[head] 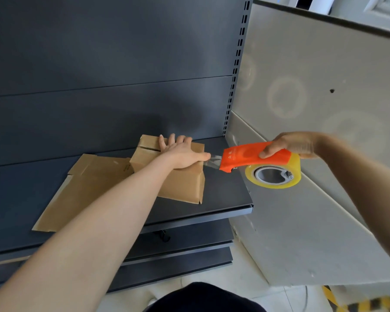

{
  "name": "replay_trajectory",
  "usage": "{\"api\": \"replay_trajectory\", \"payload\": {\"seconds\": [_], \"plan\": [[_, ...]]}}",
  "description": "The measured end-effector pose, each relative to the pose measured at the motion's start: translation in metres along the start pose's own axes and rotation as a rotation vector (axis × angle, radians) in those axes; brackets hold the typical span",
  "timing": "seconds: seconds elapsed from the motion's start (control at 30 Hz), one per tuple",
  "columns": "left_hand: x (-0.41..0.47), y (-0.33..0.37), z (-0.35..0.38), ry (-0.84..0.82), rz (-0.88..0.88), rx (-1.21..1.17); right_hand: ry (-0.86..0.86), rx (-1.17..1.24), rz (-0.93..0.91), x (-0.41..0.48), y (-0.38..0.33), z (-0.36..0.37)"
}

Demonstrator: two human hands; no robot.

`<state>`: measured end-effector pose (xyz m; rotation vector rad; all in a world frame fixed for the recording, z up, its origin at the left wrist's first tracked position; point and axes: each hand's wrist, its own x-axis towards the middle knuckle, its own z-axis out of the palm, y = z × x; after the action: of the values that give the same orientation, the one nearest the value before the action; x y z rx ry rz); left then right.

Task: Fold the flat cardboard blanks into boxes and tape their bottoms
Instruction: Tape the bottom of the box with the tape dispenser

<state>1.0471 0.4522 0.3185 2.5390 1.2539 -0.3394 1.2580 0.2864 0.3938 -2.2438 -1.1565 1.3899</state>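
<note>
A folded brown cardboard box (180, 183) stands on the dark shelf (223, 199), its closed flaps facing up. My left hand (181, 152) lies flat on top of it, fingers spread, thumb pinning the end of a clear tape strip (213, 162) at the box's right edge. My right hand (293, 145) grips an orange tape dispenser (245, 157) with a yellowish tape roll (274, 174), held just right of the box. The strip stretches between dispenser and box. Flat cardboard blanks (81, 188) lie left of the box.
The shelf's dark back panel (110, 75) rises behind the box. A slotted upright (234, 68) and a pale grey side panel (313, 97) close off the right. Lower shelves (178, 251) sit below, with light floor and yellow-black tape (369, 305) at the bottom right.
</note>
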Motion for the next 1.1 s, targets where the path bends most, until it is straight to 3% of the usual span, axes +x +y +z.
{"api": "replay_trajectory", "payload": {"seconds": [0.3,0.47,0.67,0.8,1.0,1.1], "plan": [[-0.003,-0.005,-0.003,-0.011,0.014,0.018,-0.114,0.072,-0.032,-0.017,0.007,-0.016],[-0.005,-0.003,0.004,0.058,0.009,0.049,0.127,-0.292,0.050,0.001,-0.009,0.005],[-0.007,-0.001,0.011,0.144,0.009,0.029,0.215,-0.574,0.127,0.041,-0.015,0.045],[-0.004,-0.001,0.011,0.166,0.016,0.034,0.259,-0.530,0.153,0.057,0.007,0.053],[-0.003,0.000,0.012,0.168,0.006,0.034,0.536,-0.388,0.105,0.083,0.005,0.066],[-0.001,-0.002,0.011,0.157,0.009,0.036,0.567,-0.350,0.122,0.110,0.006,0.090]]}}
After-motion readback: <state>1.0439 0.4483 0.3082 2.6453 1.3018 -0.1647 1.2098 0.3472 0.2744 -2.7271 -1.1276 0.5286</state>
